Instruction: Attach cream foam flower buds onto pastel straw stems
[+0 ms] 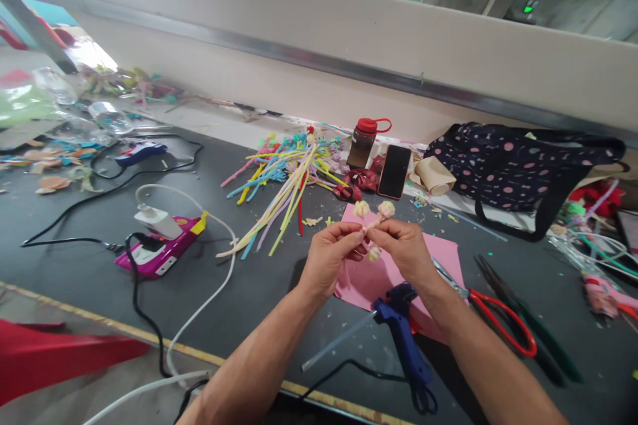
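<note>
Both my hands meet over a pink sheet [443, 252] on the dark table. Between them is a small craft flower sprig [386, 210] with pale yellow and pinkish fuzzy heads. My left hand [329, 255] pinches its stem between thumb and fingers. From the other side, my right hand [401, 249] has its fingertips closed on the same sprig. A blue glue gun [406, 339] with a clear glue stick [339, 340] lies just below my hands. Red-handled scissors [503, 322] rest partly behind my right forearm.
Beyond my hands lie colourful pipe cleaners [284, 172], a red-lidded bottle [363, 143], a phone [395, 171] and a dark patterned bag [508, 166]. Green-handled pliers [528, 319] lie at right. A magenta power strip [164, 249] with cords sits at left, near another glue gun [141, 154].
</note>
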The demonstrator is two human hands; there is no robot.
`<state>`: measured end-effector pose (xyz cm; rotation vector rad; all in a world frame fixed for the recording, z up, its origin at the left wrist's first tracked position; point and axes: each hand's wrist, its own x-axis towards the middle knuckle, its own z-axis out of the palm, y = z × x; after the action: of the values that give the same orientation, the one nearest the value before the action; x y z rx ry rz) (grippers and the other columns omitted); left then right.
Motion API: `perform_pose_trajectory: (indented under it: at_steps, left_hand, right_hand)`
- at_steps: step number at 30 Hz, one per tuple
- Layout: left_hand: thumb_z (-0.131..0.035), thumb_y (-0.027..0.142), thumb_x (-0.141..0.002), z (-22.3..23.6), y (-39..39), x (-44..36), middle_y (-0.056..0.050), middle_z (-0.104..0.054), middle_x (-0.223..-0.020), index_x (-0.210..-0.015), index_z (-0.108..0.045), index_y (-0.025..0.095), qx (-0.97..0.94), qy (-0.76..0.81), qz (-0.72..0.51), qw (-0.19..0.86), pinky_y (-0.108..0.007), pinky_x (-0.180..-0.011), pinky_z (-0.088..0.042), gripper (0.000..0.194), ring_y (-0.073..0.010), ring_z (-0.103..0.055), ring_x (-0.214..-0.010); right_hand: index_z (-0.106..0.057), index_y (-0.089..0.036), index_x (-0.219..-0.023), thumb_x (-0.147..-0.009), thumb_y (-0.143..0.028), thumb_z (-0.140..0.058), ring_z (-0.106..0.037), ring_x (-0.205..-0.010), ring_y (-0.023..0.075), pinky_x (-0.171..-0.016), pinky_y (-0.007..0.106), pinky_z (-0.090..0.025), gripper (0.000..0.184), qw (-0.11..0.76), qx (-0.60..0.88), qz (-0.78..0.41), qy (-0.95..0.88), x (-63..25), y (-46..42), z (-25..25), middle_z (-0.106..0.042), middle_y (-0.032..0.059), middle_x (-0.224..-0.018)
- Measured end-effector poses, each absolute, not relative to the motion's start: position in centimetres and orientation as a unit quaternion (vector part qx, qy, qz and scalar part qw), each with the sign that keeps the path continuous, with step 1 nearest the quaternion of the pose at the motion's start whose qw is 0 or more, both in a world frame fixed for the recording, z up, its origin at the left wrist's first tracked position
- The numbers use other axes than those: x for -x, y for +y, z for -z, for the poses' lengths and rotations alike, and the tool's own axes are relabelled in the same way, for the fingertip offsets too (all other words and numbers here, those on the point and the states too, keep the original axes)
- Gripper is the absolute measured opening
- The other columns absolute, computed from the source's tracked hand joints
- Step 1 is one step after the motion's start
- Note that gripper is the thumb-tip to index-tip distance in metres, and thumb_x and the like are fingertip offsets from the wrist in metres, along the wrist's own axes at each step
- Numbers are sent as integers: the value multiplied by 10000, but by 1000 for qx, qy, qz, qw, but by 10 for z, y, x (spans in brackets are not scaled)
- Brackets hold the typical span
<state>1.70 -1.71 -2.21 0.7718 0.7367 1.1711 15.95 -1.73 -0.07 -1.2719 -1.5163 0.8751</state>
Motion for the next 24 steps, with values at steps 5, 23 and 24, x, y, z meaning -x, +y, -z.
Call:
perform_pose_trajectory:
  at_steps: [5, 23, 24]
  left_hand:
    - [-740, 257, -601, 21, -16, -16, -11, -636, -558, -787, -652, 122, -354, 350, -532, 685, -188, -498, -451, 247, -85, -558, -474]
    - [-721, 283, -619, 23, -15, -18, 3, -611, -537, -706, -629, 125, -336, 348, -530, 697, -195, -475, -426, 202, -75, -524, -445]
    - [-715, 276, -630, 23, -16, -17, 6, -609, -538, -705, -628, 125, -340, 349, -534, 691, -192, -476, -424, 189, -72, -521, -447]
  right_hand:
    - [-659, -154, -618, -702, -263, -609, -480, -503, 107, -476, 212, -359, 147, 460, 525, -331, -635, -158, -18, 2, -587, -9, -530]
    - [-719, -179, -743, -710, -296, -642, -615, -661, 186, -606, 279, -460, 144, 431, 488, -391, -651, -166, -17, 4, -690, 18, -700]
    - [-716, -172, -723, -713, -303, -638, -604, -644, 179, -589, 271, -450, 152, 431, 493, -390, -647, -166, -17, 5, -682, 19, -684]
